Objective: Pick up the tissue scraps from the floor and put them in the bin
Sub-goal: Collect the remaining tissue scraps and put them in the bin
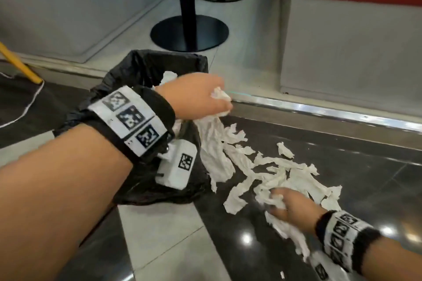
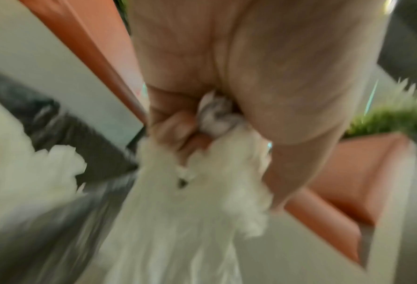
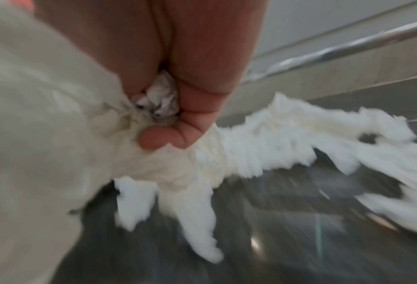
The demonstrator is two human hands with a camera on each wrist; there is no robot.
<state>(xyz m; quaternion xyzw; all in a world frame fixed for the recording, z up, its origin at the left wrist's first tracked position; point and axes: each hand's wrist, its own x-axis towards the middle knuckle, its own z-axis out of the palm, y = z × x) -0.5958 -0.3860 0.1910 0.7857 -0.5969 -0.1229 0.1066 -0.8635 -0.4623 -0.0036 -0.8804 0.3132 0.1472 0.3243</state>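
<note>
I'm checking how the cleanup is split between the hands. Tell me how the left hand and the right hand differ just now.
The left hand is raised beside the bin, while the right hand is low at the floor pile. A long tissue strip hangs from the left hand; the right hand's tissue wad still trails into the scattered scraps. Both hands have a closed grip on white tissue.
</note>
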